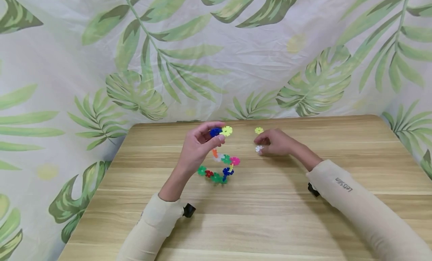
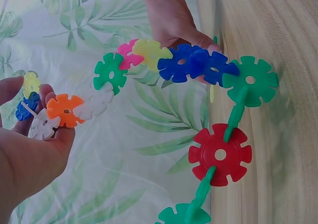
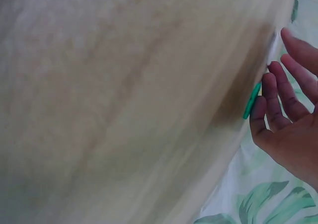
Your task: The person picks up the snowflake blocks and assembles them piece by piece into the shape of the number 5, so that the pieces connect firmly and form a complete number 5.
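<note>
My left hand [image 1: 197, 146] pinches the upper end of a chain of interlocking flower-shaped plastic discs, at a blue disc [image 1: 215, 132] joined to a yellow disc [image 1: 227, 131]. From there the chain hangs in a curve past an orange disc [image 2: 65, 110], a pink disc [image 1: 235, 161] and a red disc [image 2: 220, 155], with several green ones lower down. My right hand [image 1: 277, 141] is low over the table, its thumb and fingers apart around a loose white disc [image 1: 259, 149]. In the right wrist view, a green disc [image 3: 252, 101] is beside the little finger.
A loose yellow disc [image 1: 258, 130] lies just beyond the right fingers, toward the back of the wooden table [image 1: 256, 223]. Behind the table's back edge hangs a leaf-patterned cloth [image 1: 249, 62]. The chain's lower part curls close over the tabletop between my forearms.
</note>
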{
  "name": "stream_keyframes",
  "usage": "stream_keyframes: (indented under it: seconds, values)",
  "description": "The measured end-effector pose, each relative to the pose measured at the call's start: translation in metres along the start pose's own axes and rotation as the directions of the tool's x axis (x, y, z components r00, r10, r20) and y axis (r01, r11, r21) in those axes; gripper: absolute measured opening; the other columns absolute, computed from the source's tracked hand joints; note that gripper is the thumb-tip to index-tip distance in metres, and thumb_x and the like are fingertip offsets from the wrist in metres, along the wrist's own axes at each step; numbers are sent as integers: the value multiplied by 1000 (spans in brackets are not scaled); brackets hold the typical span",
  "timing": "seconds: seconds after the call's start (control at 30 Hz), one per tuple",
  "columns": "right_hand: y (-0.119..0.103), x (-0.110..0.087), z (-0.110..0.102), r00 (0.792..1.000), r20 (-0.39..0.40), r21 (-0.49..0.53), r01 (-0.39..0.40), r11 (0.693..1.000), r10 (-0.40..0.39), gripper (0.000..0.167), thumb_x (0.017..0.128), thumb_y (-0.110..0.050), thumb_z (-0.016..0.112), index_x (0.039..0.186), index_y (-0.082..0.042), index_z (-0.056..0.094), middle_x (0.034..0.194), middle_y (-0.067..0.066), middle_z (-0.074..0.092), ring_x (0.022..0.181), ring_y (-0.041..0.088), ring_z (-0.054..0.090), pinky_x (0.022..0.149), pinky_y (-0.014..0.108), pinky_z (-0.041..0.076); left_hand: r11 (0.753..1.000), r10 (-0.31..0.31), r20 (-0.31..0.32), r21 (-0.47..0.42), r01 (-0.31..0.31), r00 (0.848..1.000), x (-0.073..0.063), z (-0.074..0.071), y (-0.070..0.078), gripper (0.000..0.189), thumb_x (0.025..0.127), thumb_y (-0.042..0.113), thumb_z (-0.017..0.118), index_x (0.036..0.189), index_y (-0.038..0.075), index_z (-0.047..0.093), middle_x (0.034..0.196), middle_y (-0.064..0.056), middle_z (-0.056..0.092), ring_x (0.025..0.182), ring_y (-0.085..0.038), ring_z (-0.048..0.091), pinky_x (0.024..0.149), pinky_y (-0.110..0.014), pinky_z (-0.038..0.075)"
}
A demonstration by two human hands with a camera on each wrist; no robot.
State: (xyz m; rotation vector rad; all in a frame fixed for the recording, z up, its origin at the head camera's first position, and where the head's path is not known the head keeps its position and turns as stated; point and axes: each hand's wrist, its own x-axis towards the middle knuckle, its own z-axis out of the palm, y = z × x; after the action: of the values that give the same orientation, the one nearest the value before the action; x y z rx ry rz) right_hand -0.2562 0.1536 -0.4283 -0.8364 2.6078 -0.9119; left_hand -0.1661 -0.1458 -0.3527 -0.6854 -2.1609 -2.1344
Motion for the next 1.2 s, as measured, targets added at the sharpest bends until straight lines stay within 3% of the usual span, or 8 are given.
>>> stream_keyframes:
  seconds: [0.2,0.43,0.67,0.9,1.2]
  values:
    - [-1,0,4,1000,-5,-28,-18,999,18,31,91,-4,83,121,-1,77,117,14,80,109,30,74,100,49,60,1000,1,2,12,-1,1000,0,0,0,36,98,6,74,133,-4,68,101,-3,71,84,-16,66,78,-22,61]
    - [-1,-3,6,999,-44,-45,-33,998,31,29,86,-4,88,114,-1,79,100,10,79,93,21,71,87,40,60,1000,-9,3,28,9,1000,-1,0,-1,35,99,5,73,132,-4,69,97,-1,71,83,-15,66,78,-22,61]
    - [-7,-8,7,994,-85,-2,-70,998,70,25,91,-2,82,115,0,78,105,12,81,96,25,76,91,44,63,999,-11,-2,31,11,1000,-1,0,-1,34,98,5,74,131,-3,69,96,-1,71,83,-14,66,76,-22,60]
    - [-20,-17,2,974,-173,86,-135,987,148,21,96,-6,78,117,-2,78,101,10,79,93,25,74,86,40,60,1000,1,0,28,-1,1000,-1,-1,0,30,98,3,72,127,-4,69,93,2,71,82,-15,65,74,-22,59]
    - [-38,-32,-4,945,-301,257,-47,965,126,15,98,-13,79,111,-5,80,103,13,80,86,17,69,74,23,55,1000,4,0,30,-4,1000,-1,0,1,29,98,4,71,125,-6,69,92,2,72,81,-18,65,73,-21,58]
